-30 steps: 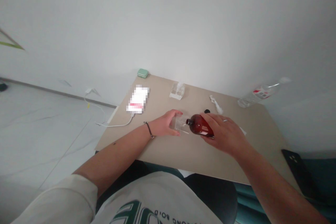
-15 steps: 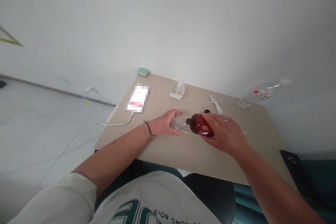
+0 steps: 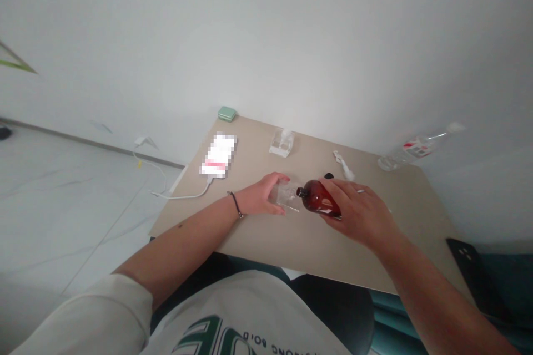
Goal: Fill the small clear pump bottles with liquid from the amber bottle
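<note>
Bottle of reddish-brown, see-through material (image 3: 320,199), uncapped, is held above the table (image 3: 270,247), nearer the near edge than the far edge at the wall. Its long axis runs across the table, tipped well over; the mouth points toward the left edge and the base toward the right. The mouth is directly beside a clear container (image 3: 288,195); contact between the two cannot be confirmed, nor can any flow of liquid.

Right hand (image 3: 362,205): fingers wrapped around the bottle's body, gripping it from above and behind. Neck left free, presumably so that the mouth is unobstructed and the tilt controllable.

Left hand (image 3: 266,195): fingers and thumb curved around the container from the left-edge side, apparently to steady it. Its side facing the bottle is unobstructed, likely for access.

Small black item (image 3: 328,176), possibly a cap, lies just beyond the right hand, toward the far edge. Crumpled white tissue (image 3: 343,165) lies beyond that. Clear plastic bottle (image 3: 412,148) stands at the far right corner. Second clear container (image 3: 282,143) rests near the far edge; green case (image 3: 227,113) occupies the far left corner.
</note>
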Demonstrator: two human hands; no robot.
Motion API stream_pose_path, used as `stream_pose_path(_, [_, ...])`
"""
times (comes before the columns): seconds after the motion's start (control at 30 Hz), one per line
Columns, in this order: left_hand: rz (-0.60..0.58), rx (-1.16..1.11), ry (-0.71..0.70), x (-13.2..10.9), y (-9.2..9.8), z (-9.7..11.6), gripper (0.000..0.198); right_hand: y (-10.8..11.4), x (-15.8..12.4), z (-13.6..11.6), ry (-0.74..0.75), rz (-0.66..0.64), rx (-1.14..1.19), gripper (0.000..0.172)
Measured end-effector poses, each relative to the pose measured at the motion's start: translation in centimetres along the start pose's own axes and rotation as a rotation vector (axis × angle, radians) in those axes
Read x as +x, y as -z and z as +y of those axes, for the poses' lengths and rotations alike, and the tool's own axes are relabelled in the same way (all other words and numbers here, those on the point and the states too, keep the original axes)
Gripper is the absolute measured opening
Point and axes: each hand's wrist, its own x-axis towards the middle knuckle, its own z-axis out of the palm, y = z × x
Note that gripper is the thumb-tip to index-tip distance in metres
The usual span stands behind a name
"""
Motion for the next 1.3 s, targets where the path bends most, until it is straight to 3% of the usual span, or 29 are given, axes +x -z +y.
stream_pose_path(0.43, [-0.012,0.013,0.003,0.1,0.0,0.2,0.085,2.0,0.7,-0.1,0.082,-0.018,-0.111,0.062])
stream_pose_path(1.3, [-0.009,-0.011,0.024,0.0,-0.1,0.2,0.086,2.7,0.9,-0.5,0.061,-0.062,-0.126,0.062])
